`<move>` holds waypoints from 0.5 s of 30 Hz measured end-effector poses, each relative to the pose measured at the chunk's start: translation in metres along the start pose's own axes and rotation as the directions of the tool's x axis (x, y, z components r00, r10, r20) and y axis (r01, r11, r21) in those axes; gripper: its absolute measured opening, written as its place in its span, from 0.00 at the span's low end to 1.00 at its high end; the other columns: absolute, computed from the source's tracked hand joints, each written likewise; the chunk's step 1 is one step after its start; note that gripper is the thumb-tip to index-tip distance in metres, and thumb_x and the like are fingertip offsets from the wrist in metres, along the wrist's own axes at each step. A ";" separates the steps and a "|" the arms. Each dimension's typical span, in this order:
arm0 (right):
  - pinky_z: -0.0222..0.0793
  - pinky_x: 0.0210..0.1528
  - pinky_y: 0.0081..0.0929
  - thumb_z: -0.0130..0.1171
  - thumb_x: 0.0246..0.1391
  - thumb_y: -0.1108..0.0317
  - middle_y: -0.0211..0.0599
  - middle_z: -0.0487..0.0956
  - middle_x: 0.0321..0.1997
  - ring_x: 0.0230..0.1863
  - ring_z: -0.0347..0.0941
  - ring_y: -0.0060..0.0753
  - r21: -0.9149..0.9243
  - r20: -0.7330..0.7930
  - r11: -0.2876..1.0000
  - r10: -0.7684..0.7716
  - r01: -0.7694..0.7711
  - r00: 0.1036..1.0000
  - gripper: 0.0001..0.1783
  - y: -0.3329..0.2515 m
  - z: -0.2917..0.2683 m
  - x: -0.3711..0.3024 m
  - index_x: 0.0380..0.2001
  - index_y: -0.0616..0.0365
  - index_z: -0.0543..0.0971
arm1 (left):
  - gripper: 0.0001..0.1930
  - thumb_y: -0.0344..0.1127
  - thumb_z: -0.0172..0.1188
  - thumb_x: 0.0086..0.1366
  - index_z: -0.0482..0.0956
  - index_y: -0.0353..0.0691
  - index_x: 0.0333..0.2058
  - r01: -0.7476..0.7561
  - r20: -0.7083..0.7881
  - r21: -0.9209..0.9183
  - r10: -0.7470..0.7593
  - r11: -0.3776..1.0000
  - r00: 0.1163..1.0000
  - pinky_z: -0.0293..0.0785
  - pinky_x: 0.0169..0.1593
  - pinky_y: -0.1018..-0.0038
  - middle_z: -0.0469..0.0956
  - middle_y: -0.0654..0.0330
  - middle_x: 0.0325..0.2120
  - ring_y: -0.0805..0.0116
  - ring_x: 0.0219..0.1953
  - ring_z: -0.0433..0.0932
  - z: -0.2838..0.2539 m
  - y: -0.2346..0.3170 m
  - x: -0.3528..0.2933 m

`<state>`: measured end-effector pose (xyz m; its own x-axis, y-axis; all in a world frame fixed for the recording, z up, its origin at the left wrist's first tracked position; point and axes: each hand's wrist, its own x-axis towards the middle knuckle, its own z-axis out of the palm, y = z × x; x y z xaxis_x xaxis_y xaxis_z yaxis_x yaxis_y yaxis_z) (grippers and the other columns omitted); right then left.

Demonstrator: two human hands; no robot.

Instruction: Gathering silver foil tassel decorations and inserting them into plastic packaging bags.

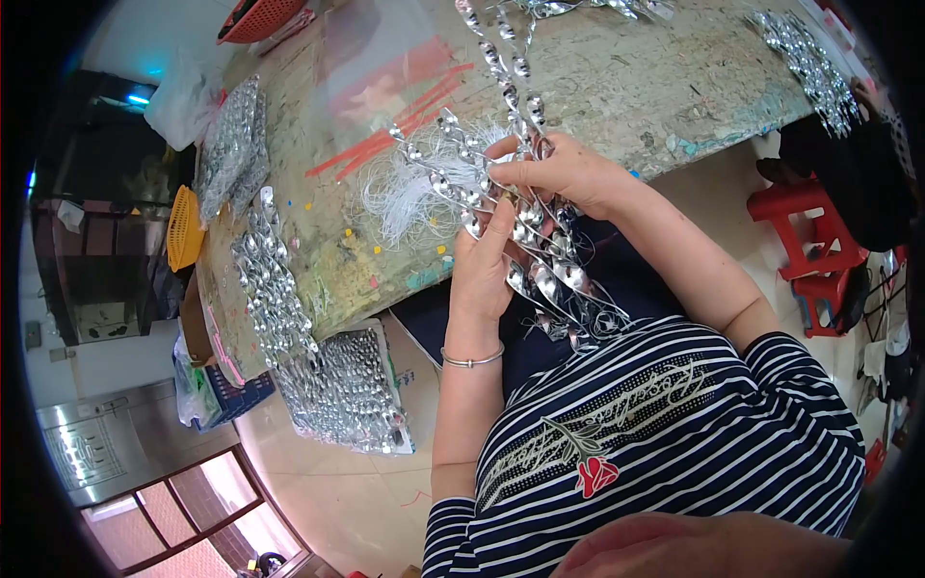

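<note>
A bunch of shiny silver twisted strips hangs over the table's near edge, in front of my striped shirt. My left hand, with a bangle at the wrist, is closed around the strips from the left, thumb pointing up. From the right, my right hand pinches the same bunch higher up, thumb and fingers pressed together. Some strips fan out beyond my fingers across the table. Thin white strings lie in a tangled heap just left of the bunch. Fine threads dangle at its lower end.
The worn table carries another silver bundle at its left edge and one at far right. A packed silver stack sits below the left edge. Also around are an orange basket, a red stool and a person's dark clothing.
</note>
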<state>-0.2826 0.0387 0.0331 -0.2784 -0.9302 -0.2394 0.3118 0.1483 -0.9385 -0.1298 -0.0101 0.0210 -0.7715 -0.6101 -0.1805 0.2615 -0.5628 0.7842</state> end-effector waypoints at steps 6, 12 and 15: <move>0.64 0.24 0.19 0.70 0.45 0.61 0.29 0.76 0.28 0.26 0.70 0.18 -0.076 0.009 0.995 0.070 -0.069 0.998 0.28 0.002 0.000 0.008 0.48 0.64 0.75 | 0.15 0.41 0.51 0.71 0.71 0.36 0.48 0.059 0.090 0.085 -0.067 0.995 0.994 0.76 0.34 0.76 0.78 0.60 0.38 0.72 0.35 0.78 -0.014 -0.004 -0.001; 0.60 0.21 0.19 0.71 0.41 0.61 0.31 0.77 0.27 0.22 0.68 0.19 -0.035 -0.022 0.995 0.089 -0.090 0.996 0.25 0.010 -0.004 0.013 0.43 0.61 0.77 | 0.14 0.39 0.50 0.71 0.71 0.36 0.49 0.045 0.107 0.059 -0.051 0.997 0.993 0.75 0.33 0.78 0.78 0.61 0.39 0.74 0.35 0.78 -0.008 -0.001 -0.001; 0.58 0.23 0.19 0.68 0.45 0.61 0.30 0.76 0.26 0.22 0.66 0.18 0.003 -0.052 0.998 0.070 -0.070 0.996 0.23 0.009 0.001 0.009 0.42 0.60 0.76 | 0.15 0.39 0.51 0.70 0.71 0.37 0.50 0.055 0.037 0.051 -0.057 0.997 0.998 0.74 0.28 0.78 0.78 0.62 0.37 0.77 0.32 0.77 -0.005 0.002 -0.002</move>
<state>-0.2817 0.0311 0.0222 -0.3032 -0.8986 -0.3172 0.3328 0.2120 -0.9188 -0.1246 -0.0130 0.0199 -0.8060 -0.5560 -0.2031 0.1883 -0.5662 0.8025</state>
